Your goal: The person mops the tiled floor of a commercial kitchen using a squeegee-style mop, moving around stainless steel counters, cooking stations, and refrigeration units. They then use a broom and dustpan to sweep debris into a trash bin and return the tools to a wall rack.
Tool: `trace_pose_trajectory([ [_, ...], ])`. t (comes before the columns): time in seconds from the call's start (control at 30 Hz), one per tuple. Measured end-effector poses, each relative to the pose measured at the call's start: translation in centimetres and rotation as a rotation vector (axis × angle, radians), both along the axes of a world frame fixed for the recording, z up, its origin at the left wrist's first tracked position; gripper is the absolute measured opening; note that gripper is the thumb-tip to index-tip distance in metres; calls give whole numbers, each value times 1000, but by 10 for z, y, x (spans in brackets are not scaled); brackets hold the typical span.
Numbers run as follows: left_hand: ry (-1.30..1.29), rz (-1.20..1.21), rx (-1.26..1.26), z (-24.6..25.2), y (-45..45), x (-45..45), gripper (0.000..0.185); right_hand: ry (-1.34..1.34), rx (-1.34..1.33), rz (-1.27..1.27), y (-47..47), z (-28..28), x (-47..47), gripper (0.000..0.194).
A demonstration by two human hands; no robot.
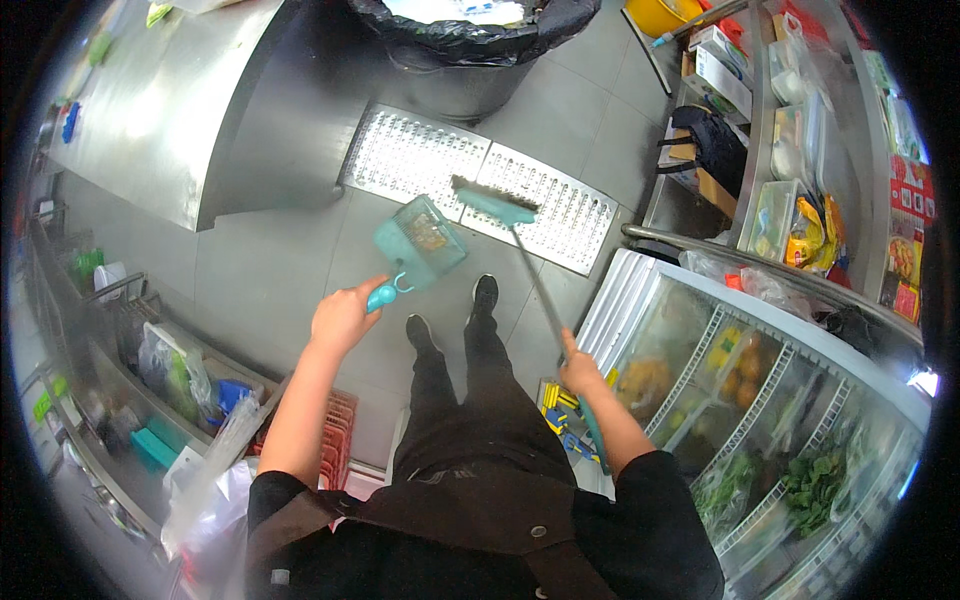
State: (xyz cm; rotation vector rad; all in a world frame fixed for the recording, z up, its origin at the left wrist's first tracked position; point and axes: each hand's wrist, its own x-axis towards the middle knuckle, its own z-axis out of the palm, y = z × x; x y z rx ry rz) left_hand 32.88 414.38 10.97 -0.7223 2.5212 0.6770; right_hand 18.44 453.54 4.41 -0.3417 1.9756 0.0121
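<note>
My left hand (pixel 341 319) grips the teal handle of a long-handled dustpan (pixel 401 244). Some brownish debris (pixel 431 231) lies inside its pan, towards the far end. On the other side, my right hand (pixel 583 369) is closed around the grey stick of a broom (pixel 491 206). The broom's teal head and dark bristles are over a perforated metal drain cover (pixel 566 210), to the right of the dustpan and apart from it. Whether the bristles touch the cover, I cannot tell.
Beyond the drain cover stands a large bin (pixel 457 79) lined with a black bag. A steel counter (pixel 165 97) is at the left. On the right are a glass-fronted refrigerator (pixel 675 375) holding vegetables and steel shelving (pixel 757 142) with boxes. Red plastic baskets (pixel 339 435) sit near my left elbow.
</note>
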Motion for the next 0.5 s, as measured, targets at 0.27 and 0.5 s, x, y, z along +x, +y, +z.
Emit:
trace_pose_trajectory([
  [0.27,-41,-50,-4,0,3,-11,45,41,-20,-14,-31,-119,38,82],
  [0.5,9,45,23,10,-8,18,45,-40,-149,140,-6,-46,23,85],
])
